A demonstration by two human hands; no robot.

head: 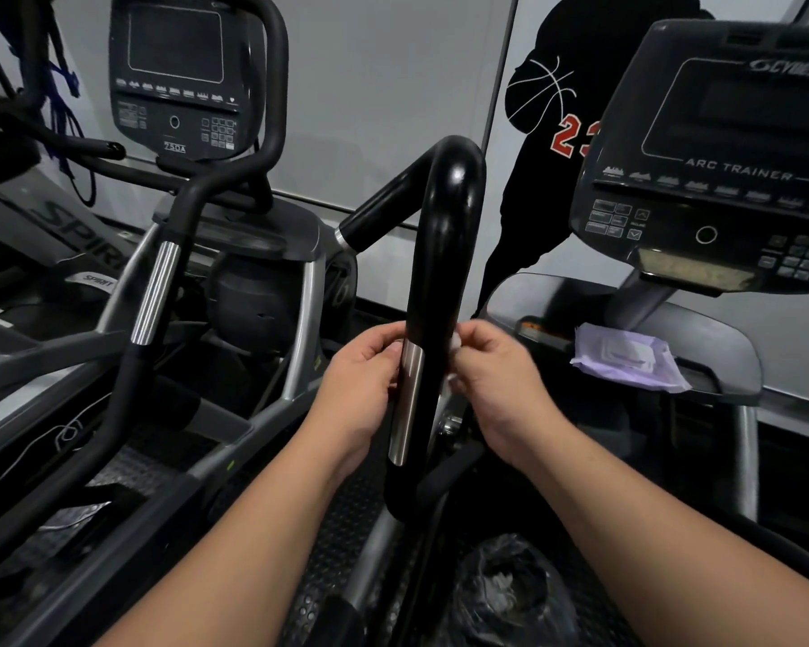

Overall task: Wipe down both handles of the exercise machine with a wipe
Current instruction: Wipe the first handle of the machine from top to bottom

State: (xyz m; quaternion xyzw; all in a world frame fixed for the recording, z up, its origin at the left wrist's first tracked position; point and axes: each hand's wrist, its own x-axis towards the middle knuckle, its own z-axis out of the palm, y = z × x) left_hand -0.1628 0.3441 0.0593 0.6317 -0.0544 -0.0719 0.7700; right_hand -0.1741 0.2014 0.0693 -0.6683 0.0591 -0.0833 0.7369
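Note:
A glossy black handle (444,254) of the exercise machine rises in the middle and bends left at its top. A silver metal strip (407,403) runs down its lower part. My left hand (360,389) has its fingers curled at the left side of the handle beside the strip. My right hand (496,380) is on the right side and pinches a white wipe (454,340), mostly hidden behind the handle and my fingers. Whether the left fingers also hold the wipe is hidden.
A purple wipe pack (627,361) lies on the machine's grey ledge (729,361) at right, below the Arc Trainer console (729,170). A second machine with a console (174,77) and black handles (160,291) stands at left. A dark plastic bag (505,595) lies on the floor.

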